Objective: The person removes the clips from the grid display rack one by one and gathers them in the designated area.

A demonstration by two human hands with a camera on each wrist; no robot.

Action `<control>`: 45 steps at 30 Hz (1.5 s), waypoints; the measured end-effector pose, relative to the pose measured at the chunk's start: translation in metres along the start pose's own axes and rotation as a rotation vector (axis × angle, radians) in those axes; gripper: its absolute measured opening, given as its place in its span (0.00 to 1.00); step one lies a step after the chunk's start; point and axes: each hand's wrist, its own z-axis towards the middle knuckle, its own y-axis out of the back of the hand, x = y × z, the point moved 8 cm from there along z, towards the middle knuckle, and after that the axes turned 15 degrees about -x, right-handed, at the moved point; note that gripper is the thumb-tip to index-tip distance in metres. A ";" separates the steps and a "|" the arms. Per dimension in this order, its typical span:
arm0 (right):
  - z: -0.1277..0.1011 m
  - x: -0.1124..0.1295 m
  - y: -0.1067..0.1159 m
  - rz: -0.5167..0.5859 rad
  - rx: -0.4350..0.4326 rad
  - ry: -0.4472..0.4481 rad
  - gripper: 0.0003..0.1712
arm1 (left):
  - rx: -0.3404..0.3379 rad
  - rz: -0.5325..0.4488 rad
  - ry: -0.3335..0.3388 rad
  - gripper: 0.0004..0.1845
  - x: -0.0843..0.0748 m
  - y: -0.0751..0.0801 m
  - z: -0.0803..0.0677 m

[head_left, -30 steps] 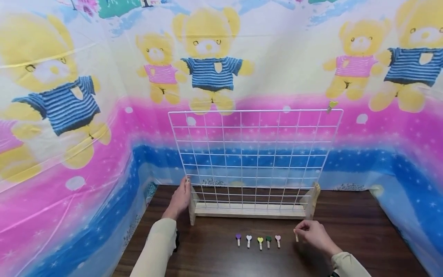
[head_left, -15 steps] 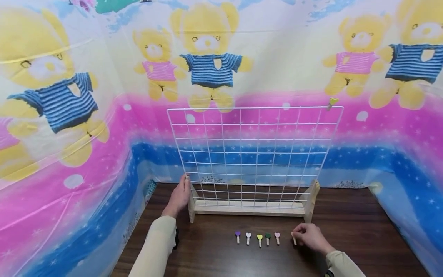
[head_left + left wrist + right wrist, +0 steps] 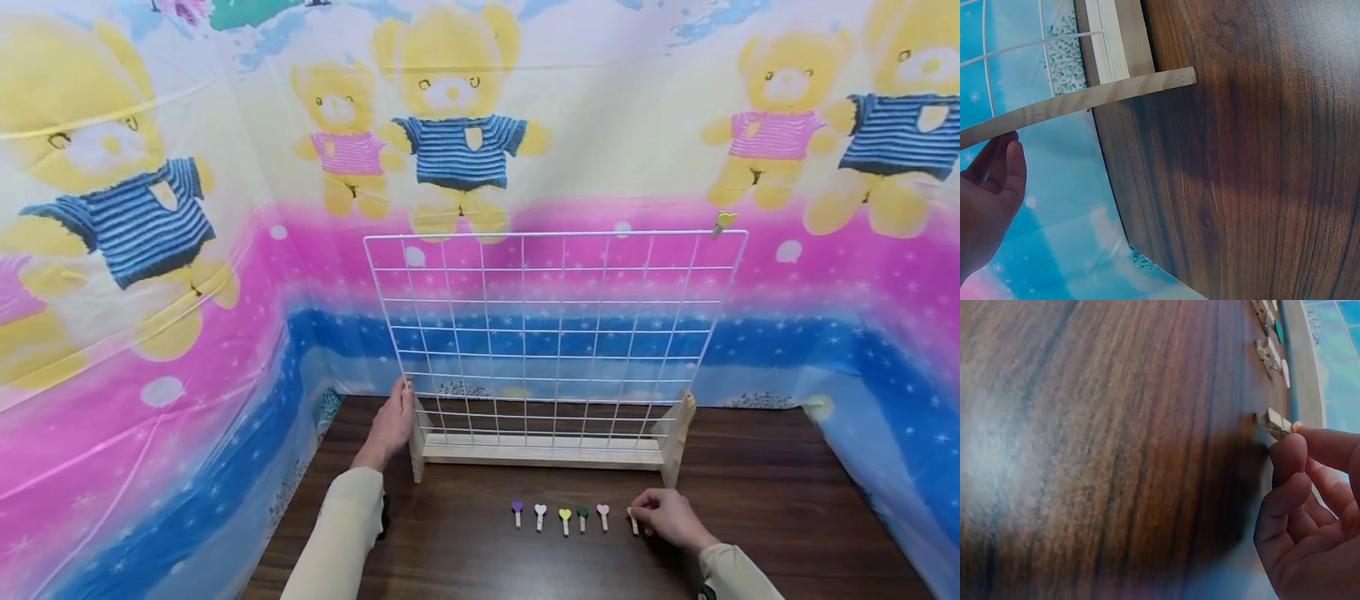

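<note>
My right hand pinches a small wooden clothespin between thumb and fingertips, low over the table to the right of a row. Its top end is hidden by the fingers. That row holds several heart-topped clothespins: purple, white, yellow, green and pink. My left hand rests its fingertips against the left wooden upright of a stand, on its outer side. White wire grid rises from the stand, with a yellow-green heart clothespin clipped at its top right.
The stand's wooden crossbar runs between the two uprights, behind the row. Beneath everything is a dark brown wooden table. A cloth backdrop with bears hangs close behind the grid and along both sides.
My right hand has moved slightly left with the clothespin, closer to the row's pink end. The left hand stays at the upright. The head view has tilted a little.
</note>
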 end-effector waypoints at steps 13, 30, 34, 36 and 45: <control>0.003 -0.003 -0.002 0.059 0.007 0.040 0.03 | -0.021 -0.006 0.008 0.26 0.001 -0.001 0.001; 0.004 -0.004 -0.003 0.017 0.012 0.046 0.04 | 0.005 -0.006 0.032 0.27 0.004 -0.001 0.000; 0.002 -0.005 0.001 -0.003 0.018 0.042 0.03 | 0.011 -0.006 0.044 0.27 0.005 -0.002 -0.002; 0.002 -0.003 0.006 -0.017 0.020 0.058 0.03 | 0.008 -0.005 0.037 0.27 0.004 -0.001 -0.002; 0.015 0.027 0.058 -0.085 -0.022 0.090 0.07 | 0.008 -0.002 0.011 0.28 0.002 0.000 -0.001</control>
